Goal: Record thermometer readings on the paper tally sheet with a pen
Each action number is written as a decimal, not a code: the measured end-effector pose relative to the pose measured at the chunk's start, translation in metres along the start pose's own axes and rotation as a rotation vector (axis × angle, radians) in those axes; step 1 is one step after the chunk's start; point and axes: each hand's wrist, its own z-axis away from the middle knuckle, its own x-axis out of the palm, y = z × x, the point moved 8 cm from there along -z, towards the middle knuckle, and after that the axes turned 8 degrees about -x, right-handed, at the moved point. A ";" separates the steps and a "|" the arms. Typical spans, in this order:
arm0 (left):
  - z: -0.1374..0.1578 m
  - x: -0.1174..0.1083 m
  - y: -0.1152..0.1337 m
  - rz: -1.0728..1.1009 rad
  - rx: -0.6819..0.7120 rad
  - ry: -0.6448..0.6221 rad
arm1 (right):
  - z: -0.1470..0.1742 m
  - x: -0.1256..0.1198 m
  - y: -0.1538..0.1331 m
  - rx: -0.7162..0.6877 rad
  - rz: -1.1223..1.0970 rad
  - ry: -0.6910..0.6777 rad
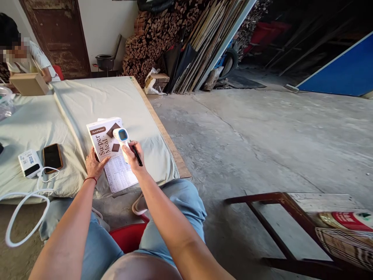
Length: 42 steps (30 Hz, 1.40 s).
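Note:
My left hand (pixel 94 164) grips the lower left corner of a white box (pixel 99 142) printed "Su-per Meal", its thumb across the front. In my right hand (pixel 134 155) is a white infrared thermometer (pixel 119 136) with a blue-rimmed screen, held over the right side of the box. A black pen (pixel 136 155) is tucked in the same hand and points down toward me. Below the box lies a paper sheet (pixel 121 175) covered in handwriting, partly hidden by the box and my right hand.
On the cloth-covered table (pixel 113 93) are a phone (pixel 52 157), a white power bank (pixel 29 163) with a looped cable (pixel 27 194) and a cardboard box (pixel 29 84). Another person (pixel 43 62) sits at the far left. A wooden chair (pixel 279 198) stands at right.

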 end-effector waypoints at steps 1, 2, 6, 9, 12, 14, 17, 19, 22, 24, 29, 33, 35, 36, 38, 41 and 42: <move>0.000 0.001 0.001 -0.015 -0.004 -0.018 | 0.003 -0.012 -0.004 -0.046 0.059 0.015; 0.001 0.003 0.001 -0.032 -0.008 -0.035 | 0.007 -0.025 -0.007 -0.088 0.126 0.024; 0.003 0.007 0.005 -0.093 -0.011 -0.055 | 0.017 -0.090 -0.004 -0.203 0.563 0.009; 0.002 0.009 0.006 -0.106 -0.022 -0.057 | 0.017 -0.129 0.008 -0.239 0.923 -0.061; 0.002 0.012 0.005 -0.115 -0.024 -0.062 | 0.016 -0.144 0.013 -0.228 1.118 -0.126; 0.002 0.013 0.005 -0.115 -0.017 -0.062 | 0.019 -0.138 0.005 -0.263 1.147 -0.119; 0.002 0.016 0.004 -0.115 -0.011 -0.069 | 0.029 -0.113 -0.009 -0.313 0.956 -0.122; 0.001 0.019 0.004 -0.124 -0.019 -0.078 | 0.037 -0.096 -0.004 -0.243 0.726 -0.169; 0.001 0.022 0.003 -0.145 -0.035 -0.091 | 0.049 -0.082 0.021 -0.044 0.509 -0.208; 0.001 0.023 0.003 -0.144 -0.036 -0.090 | 0.056 -0.080 0.035 0.040 0.482 -0.210; 0.002 0.022 0.004 -0.123 -0.022 -0.077 | 0.063 -0.078 0.041 0.008 0.533 -0.243; 0.003 0.021 0.005 -0.124 -0.013 -0.081 | 0.065 -0.074 0.040 -0.036 0.598 -0.295; 0.003 0.022 0.005 -0.132 -0.012 -0.086 | 0.065 -0.073 0.040 -0.041 0.620 -0.309; 0.003 0.022 0.005 -0.134 -0.013 -0.086 | 0.065 -0.072 0.041 -0.038 0.628 -0.315; 0.003 0.022 0.004 -0.133 -0.017 -0.078 | 0.065 -0.072 0.043 -0.025 0.637 -0.329; 0.002 0.022 0.004 -0.128 -0.020 -0.072 | 0.065 -0.071 0.045 -0.012 0.649 -0.355; 0.002 0.022 0.004 -0.129 -0.021 -0.076 | 0.065 -0.070 0.045 -0.012 0.653 -0.361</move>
